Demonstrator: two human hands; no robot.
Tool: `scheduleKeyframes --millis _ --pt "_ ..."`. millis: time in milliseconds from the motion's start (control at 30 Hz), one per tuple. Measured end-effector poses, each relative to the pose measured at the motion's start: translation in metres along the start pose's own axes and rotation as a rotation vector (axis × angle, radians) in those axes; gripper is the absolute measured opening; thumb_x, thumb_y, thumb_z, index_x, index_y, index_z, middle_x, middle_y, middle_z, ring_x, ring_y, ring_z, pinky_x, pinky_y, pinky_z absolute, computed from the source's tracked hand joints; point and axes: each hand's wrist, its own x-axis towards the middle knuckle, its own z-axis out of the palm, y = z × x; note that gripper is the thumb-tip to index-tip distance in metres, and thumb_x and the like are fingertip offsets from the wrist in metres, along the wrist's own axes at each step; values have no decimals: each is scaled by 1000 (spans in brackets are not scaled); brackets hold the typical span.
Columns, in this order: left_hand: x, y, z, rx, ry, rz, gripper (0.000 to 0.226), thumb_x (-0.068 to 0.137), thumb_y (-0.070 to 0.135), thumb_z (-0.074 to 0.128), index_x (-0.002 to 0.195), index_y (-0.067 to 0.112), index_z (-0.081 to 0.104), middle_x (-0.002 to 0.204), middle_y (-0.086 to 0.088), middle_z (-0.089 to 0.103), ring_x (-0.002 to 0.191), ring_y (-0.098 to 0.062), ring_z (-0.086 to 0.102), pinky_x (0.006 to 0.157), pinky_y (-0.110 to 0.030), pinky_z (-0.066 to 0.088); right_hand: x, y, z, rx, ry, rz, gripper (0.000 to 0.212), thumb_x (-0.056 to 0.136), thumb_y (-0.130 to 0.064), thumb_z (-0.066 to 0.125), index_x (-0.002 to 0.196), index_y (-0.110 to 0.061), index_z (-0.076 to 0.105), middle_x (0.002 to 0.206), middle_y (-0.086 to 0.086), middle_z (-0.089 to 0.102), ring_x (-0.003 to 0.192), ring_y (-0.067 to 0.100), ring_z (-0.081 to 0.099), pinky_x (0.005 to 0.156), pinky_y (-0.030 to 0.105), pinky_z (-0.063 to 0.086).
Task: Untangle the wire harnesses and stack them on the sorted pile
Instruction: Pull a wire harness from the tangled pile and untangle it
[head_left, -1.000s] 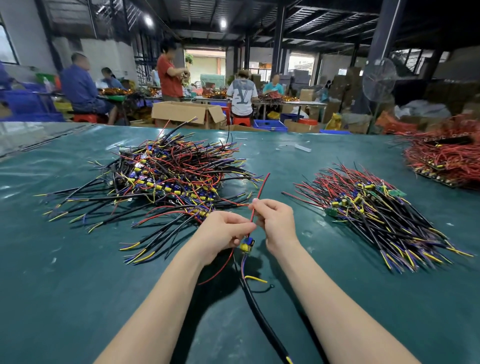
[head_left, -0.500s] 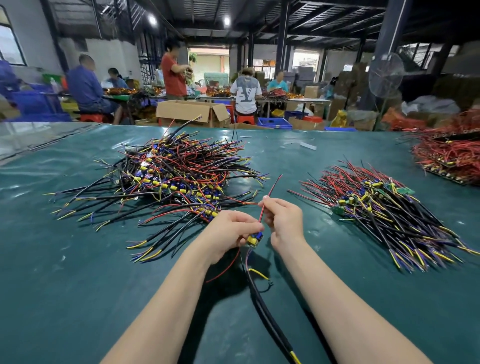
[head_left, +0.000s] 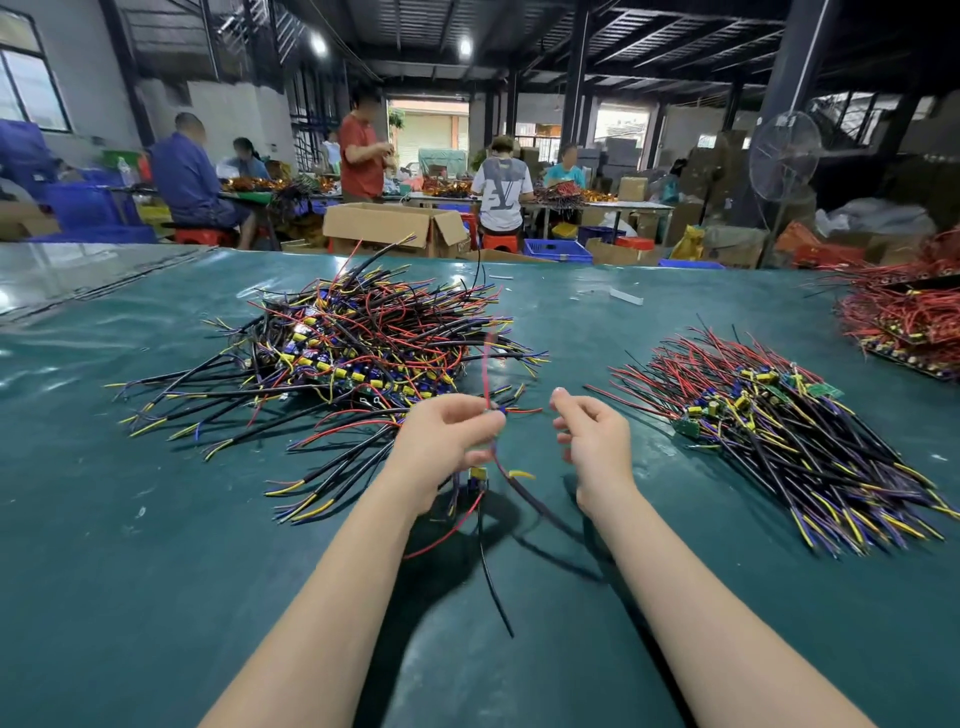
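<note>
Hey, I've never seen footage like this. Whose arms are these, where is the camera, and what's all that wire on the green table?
No machine here: these are a person's two bare arms, filmed by one wide-angle camera worn on the head, looking forward and down. The left hand grips one wire harness, its black cable dangling toward the green table. The right hand is beside it, fingers loosely curled, holding nothing. The messy heap on the left is the tangled pile; the neater, lined-up heap on the right is the sorted pile. More red wires lie at the far right edge, and other people work at tables behind.
</note>
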Motion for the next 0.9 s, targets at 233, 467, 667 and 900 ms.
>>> scheduleKeyframes --millis 233,467,667,900 --pt "5 5 -10 -210 257 90 14 83 0 65 94 0 56 74 -6 56 63 -13 57 56 -17 55 -21 -15 10 -231 -516 134 37 92 -23 54 57 -11 55 47 1 49 35 8 43 35 14 30" --pt "5 7 -12 -272 329 194 15 81 0 66 80 11 58 73 -4 62 64 -13 61 53 -15 52 -29 -25 11 110 -763 406 15 91 -8 50 81 -6 61 49 -2 57 42 8 58 40 17 46" --pt "6 9 -8 -355 459 157 14 81 -1 66 74 7 56 69 -5 56 60 -13 59 51 -14 52 -24 -18 17 -113 -562 128 18 88 4 54 79 -9 62 50 -5 46 31 3 39 31 11 22" --pt "7 4 -13 -441 572 21 18 82 1 67 71 8 53 70 -6 58 62 -12 57 48 -14 52 -31 -12 29 -697 -565 -528 41 89 1 48 122 -18 61 79 -4 54 75 8 51 68 15 37"
